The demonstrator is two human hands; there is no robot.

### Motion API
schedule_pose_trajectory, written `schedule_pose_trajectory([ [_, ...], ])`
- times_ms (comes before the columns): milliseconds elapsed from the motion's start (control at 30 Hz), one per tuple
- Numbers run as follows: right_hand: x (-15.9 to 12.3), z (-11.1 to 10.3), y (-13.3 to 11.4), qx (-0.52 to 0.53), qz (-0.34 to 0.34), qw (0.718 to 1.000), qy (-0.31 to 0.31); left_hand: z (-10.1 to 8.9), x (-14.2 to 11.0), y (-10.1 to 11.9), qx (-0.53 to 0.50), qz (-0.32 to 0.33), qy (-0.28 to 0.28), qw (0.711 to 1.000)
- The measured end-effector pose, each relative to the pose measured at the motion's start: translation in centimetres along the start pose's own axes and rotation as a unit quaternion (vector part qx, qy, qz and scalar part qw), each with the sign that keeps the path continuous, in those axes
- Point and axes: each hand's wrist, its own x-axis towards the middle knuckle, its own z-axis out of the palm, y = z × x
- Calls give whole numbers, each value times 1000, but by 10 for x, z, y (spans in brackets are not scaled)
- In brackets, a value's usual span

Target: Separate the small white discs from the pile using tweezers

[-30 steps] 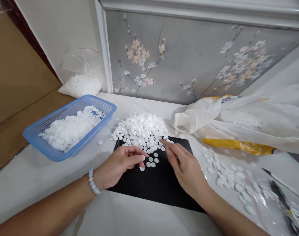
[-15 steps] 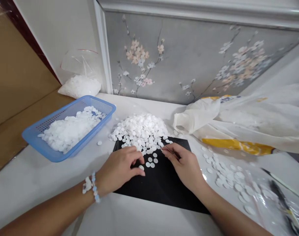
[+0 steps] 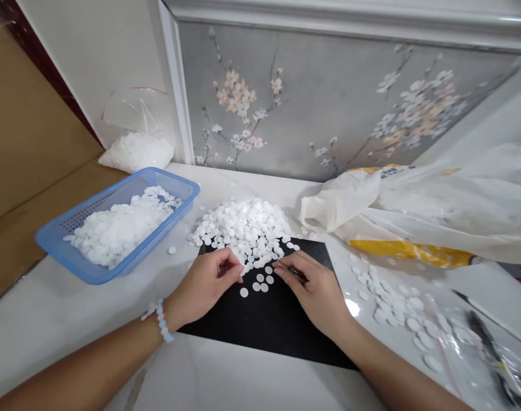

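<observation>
My left hand point(image 3: 211, 282) is closed, its thumb and index finger pinched together at the front of a heap of small white discs point(image 3: 247, 222). Whatever sits in that pinch, if anything, is too small to tell. My right hand point(image 3: 318, 291) is closed around a slim dark metal tool that looks like tweezers point(image 3: 302, 276), mostly hidden by the fingers. Its fingertips are at the heap's front right edge. Between the hands, several loose discs point(image 3: 256, 286) lie flat on a black mat point(image 3: 269, 334), which reaches under the heap.
To the left stands a blue plastic basket point(image 3: 83, 274) with many white discs, and behind it a clear bag point(image 3: 136, 151) of white pieces. At right lie a white and yellow plastic bag point(image 3: 410, 251), scattered discs point(image 3: 392, 305) and a dark-handled tool point(image 3: 485, 337). A framed flower picture point(image 3: 303, 103) stands behind.
My left hand has moved up towards the heap, and its spread thumb and fingers have come together. The right hand has shifted slightly left, still holding the tool.
</observation>
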Motion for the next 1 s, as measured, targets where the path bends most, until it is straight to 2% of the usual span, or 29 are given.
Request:
schedule_pose_trajectory([
  [100,-3,1,-4,15,-26,999,-34,-1,2,-1,-121,-59,-16,991],
  [200,-6,4,-8,12,-60,995,-75,-1,3,-1,-178,-99,-22,979],
  [400,-8,15,-20,-79,-81,987,-114,-4,3,1,-241,-111,4,964],
  [533,-9,23,-28,-108,-90,980,-142,-3,4,-1,-215,-102,21,971],
  [633,-8,23,-30,-42,-59,988,-135,-1,3,-3,-137,-46,-9,989],
  [733,-5,19,-30,51,14,994,-92,4,0,-4,-70,0,-35,997],
  [800,-3,16,-30,102,72,990,-68,8,-2,-4,-59,1,-56,997],
  [867,-3,14,-31,141,106,982,-72,11,-5,-3,-74,-9,-64,995],
  [1000,-5,16,-32,185,108,973,-90,14,-5,0,-134,-41,-59,988],
])
